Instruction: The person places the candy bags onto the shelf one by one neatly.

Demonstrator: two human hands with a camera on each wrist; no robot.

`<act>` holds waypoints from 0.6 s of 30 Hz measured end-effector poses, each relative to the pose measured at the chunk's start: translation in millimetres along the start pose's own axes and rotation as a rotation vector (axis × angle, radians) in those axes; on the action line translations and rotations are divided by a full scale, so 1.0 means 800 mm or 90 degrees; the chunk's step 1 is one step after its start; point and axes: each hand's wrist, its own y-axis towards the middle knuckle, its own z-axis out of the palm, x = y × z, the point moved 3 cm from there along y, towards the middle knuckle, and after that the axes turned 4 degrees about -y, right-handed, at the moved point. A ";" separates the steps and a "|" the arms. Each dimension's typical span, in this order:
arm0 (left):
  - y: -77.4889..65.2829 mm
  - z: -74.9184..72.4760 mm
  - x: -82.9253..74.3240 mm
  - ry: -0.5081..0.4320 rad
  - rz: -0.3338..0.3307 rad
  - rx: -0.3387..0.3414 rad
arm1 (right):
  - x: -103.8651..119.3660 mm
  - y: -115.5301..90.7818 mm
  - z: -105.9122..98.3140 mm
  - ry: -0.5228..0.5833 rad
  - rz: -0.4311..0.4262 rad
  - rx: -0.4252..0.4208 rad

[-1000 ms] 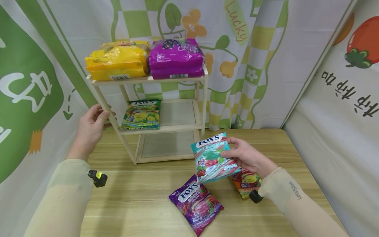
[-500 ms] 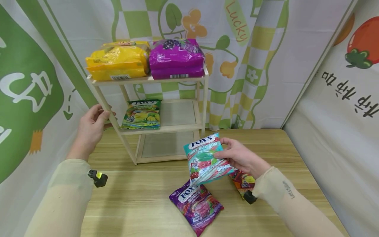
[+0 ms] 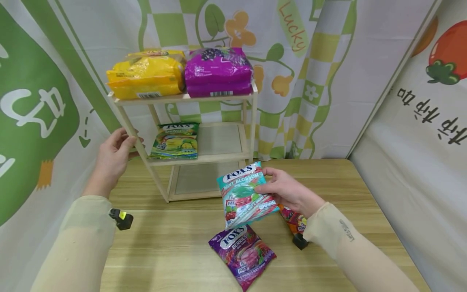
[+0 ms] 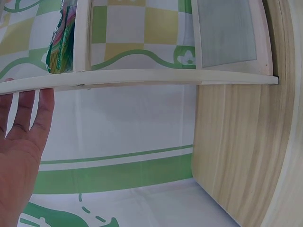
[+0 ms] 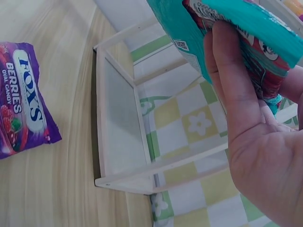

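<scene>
My right hand [image 3: 292,192] pinches a teal Mint Blossom candy bag [image 3: 242,196] by its right side, thumb on the front and fingers behind. The bag is held up in front of the wooden shelf rack [image 3: 197,161], near its bottom level. My left hand [image 3: 113,156] holds the rack's left front post [image 3: 125,121]; in the left wrist view its fingers [image 4: 45,111] reach the post. Below the teal bag lies a purple Berries candy bag [image 3: 244,255] on the table. An orange-red candy bag [image 3: 293,219] is partly hidden behind my right hand and wrist.
A yellow bag [image 3: 146,75] and a magenta bag [image 3: 218,73] lie side by side on the top shelf. A green Spring Tea candy bag [image 3: 176,142] rests at the left of the middle shelf. Printed curtains [image 3: 328,81] enclose the table [image 3: 175,247].
My right hand has carried the teal bag leftward, toward the front of the bottom shelf. It uncovers less of the orange-red bag now. The left hand has stayed on the post.
</scene>
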 end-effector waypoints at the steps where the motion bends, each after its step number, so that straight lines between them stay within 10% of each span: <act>1: 0.000 0.000 0.000 0.000 0.000 0.000 | 0.001 0.001 0.002 0.001 0.001 0.001; 18: -0.001 0.001 0.001 -0.004 -0.001 -0.001 | 0.016 0.020 0.022 0.000 -0.033 -0.019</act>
